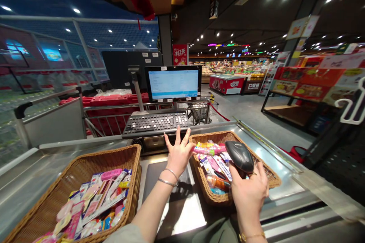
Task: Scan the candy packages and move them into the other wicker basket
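My left hand (179,152) is raised with fingers spread, empty, between the keyboard (156,123) and the left rim of the right wicker basket (272,176). My right hand (250,191) grips a dark handheld barcode scanner (240,155), its head held over that basket's packaged goods (212,157). A second wicker basket (129,153) at the lower left is full of pink and white toothbrush packs (97,201). Two thin bracelets circle my left wrist.
A checkout screen (173,82) stands behind the keyboard on the steel counter (282,188). A flat scanner plate (176,205) lies between the baskets. Metal railings and red carts are behind the counter. Store shelves (308,87) and an open aisle lie to the right.
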A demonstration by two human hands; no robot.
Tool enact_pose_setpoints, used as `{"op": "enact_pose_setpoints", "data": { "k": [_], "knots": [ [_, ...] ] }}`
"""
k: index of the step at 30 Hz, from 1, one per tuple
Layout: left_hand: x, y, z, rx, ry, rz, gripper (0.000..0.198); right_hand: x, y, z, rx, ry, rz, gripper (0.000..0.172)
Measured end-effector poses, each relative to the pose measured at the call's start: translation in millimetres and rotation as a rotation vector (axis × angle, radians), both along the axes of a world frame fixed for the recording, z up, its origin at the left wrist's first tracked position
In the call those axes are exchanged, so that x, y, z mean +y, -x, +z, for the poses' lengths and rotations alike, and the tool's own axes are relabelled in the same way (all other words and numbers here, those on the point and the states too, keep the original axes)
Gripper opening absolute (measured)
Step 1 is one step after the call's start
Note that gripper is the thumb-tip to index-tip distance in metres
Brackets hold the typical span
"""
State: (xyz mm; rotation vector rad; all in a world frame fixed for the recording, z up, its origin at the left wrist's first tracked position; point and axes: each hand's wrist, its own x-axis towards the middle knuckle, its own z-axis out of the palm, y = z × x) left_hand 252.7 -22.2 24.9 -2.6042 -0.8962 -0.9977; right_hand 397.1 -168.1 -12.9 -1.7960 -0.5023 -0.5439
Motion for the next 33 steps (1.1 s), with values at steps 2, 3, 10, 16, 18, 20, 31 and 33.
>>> {"op": "enact_pose_setpoints", "data": {
  "k": [2,3,10,16,18,20,31,33],
  "knots": [
    [1,-6,-3.2,0.004,-0.002,-0.019,0.01,-2,-4,0.2,0.009,-0.013,-0.014,0.057],
    [2,-8,-5.3,0.008,-0.005,-0.027,0.01,-3,-5,0.9,0.015,-0.016,-0.016,0.056],
    [8,-27,-18.8,0.043,-0.057,-0.106,0.01,-10,-13,8.3,0.157,-0.002,-0.058,0.061],
    [10,-42,-23.3,0.081,-0.076,-0.155,0.013,-13,-22,7.1,0.201,-0.014,-0.096,0.065],
    [10,-46,-23.6,0.086,-0.073,-0.165,0.014,-13,-24,6.1,0.206,-0.013,-0.109,0.065],
    [11,-51,-23.5,0.09,-0.072,-0.182,0.016,-14,-25,4.6,0.201,-0.011,-0.119,0.066],
    [1,-56,-16.0,0.052,-0.046,-0.043,0.04,-10,-27,-2.6,0.149,-0.023,-0.144,0.06],
    [-2,-48,-12.3,0.037,-0.046,-0.023,0.042,-9,-25,-1.3,0.145,-0.042,-0.141,0.06]
  ]
}}
